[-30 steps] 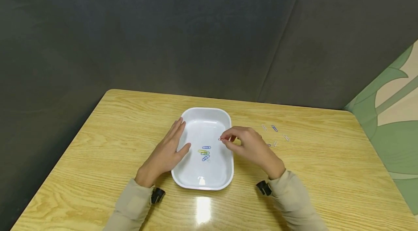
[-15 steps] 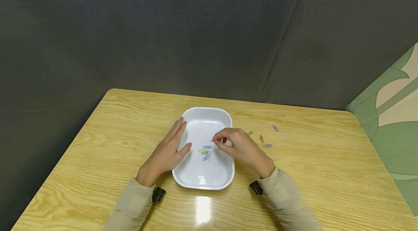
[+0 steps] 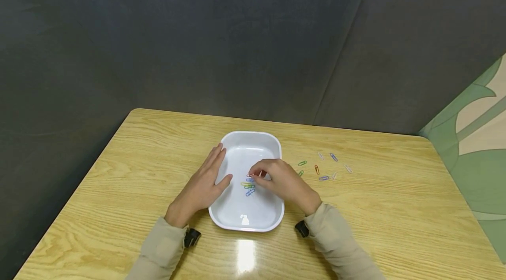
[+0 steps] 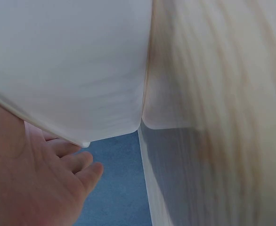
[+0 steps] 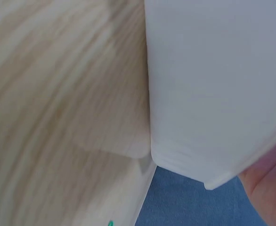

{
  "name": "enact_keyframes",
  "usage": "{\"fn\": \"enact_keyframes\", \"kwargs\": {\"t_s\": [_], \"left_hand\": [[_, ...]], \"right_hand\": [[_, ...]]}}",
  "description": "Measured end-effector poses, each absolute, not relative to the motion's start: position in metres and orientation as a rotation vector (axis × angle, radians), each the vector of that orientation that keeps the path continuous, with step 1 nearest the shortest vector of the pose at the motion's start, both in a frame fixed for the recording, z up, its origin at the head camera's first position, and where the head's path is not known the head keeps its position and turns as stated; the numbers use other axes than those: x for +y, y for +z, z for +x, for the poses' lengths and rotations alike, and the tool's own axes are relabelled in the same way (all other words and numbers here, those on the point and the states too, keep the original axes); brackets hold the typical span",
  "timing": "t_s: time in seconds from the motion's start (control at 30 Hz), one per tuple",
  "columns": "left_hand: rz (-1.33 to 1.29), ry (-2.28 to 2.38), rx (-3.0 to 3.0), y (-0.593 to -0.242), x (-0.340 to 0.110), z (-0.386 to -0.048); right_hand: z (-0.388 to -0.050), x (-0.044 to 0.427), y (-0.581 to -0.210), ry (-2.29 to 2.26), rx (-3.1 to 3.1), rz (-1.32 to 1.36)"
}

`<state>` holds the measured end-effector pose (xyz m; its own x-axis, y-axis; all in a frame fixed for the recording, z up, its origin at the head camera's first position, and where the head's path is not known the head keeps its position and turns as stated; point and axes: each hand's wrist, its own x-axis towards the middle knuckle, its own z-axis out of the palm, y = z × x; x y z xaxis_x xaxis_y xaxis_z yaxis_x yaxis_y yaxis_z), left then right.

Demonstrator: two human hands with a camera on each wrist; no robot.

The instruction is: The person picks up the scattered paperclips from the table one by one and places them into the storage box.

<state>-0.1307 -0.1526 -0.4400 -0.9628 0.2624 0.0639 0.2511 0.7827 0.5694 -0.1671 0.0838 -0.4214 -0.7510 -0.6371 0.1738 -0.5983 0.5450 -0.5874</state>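
Note:
My right hand (image 3: 282, 180) reaches over the right side of a white tray (image 3: 245, 223) and pinches a red paper clip (image 3: 249, 175) between thumb and forefinger. Just below that clip, several paper clips lie together on the tray floor, among them a blue paper clip (image 3: 250, 180) and a yellow paper clip (image 3: 243, 184). My left hand (image 3: 197, 187) rests at the tray's left rim, fingers straight and thumb over the inside. In the left wrist view, the left hand (image 4: 48, 179) shows beside the tray wall (image 4: 81, 84). The right wrist view hides the right fingertips behind the tray.
On the wooden table (image 3: 379, 201), right of the tray, several loose paper clips lie scattered: a green paper clip (image 3: 302, 163), a red-orange paper clip (image 3: 317, 169), a blue paper clip (image 3: 334, 157) and pale ones. A dark cloth (image 3: 221, 51) hangs behind the table's far edge.
My right hand has moved left and slightly nearer with the red paper clip, from the tray's right side to above the clip pile. The left hand stays where it was.

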Motion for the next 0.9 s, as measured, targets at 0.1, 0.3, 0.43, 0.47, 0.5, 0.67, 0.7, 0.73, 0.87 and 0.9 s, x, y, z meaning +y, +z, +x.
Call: {"fn": "enact_keyframes", "kwargs": {"t_s": [0.1, 0.3, 0.43, 0.47, 0.5, 0.67, 0.7, 0.73, 0.87, 0.9], "left_hand": [[0.427, 0.938, 2.949, -0.441, -0.153, -0.131], [0.428, 0.945, 2.944, -0.441, -0.154, -0.130], [0.427, 0.953, 2.942, -0.441, -0.154, -0.130], [0.429, 0.953, 2.941, -0.440, -0.154, -0.130], [0.431, 0.954, 2.941, -0.440, -0.154, -0.130], [0.427, 0.956, 2.932, -0.440, -0.154, -0.130], [0.426, 0.957, 2.932, -0.440, -0.154, -0.130], [0.425, 0.956, 2.932, -0.440, -0.154, -0.130], [0.425, 0.953, 2.934, -0.440, -0.154, -0.130], [0.425, 0.952, 2.937, -0.440, -0.154, -0.130]], "right_hand": [[-0.167, 0.080, -0.423, -0.977, 2.703, -1.091], [-0.168, 0.074, -0.425, -0.906, 2.738, -1.149], [-0.168, 0.072, -0.427, -0.852, 2.781, -1.177], [-0.168, 0.071, -0.428, -0.837, 2.792, -1.182], [-0.168, 0.071, -0.429, -0.822, 2.803, -1.185], [-0.167, 0.069, -0.432, -0.750, 2.848, -1.176], [-0.167, 0.069, -0.433, -0.735, 2.854, -1.174], [-0.167, 0.069, -0.433, -0.717, 2.863, -1.171], [-0.165, 0.069, -0.432, -0.643, 2.881, -1.167], [-0.165, 0.069, -0.432, -0.624, 2.885, -1.167]]}}
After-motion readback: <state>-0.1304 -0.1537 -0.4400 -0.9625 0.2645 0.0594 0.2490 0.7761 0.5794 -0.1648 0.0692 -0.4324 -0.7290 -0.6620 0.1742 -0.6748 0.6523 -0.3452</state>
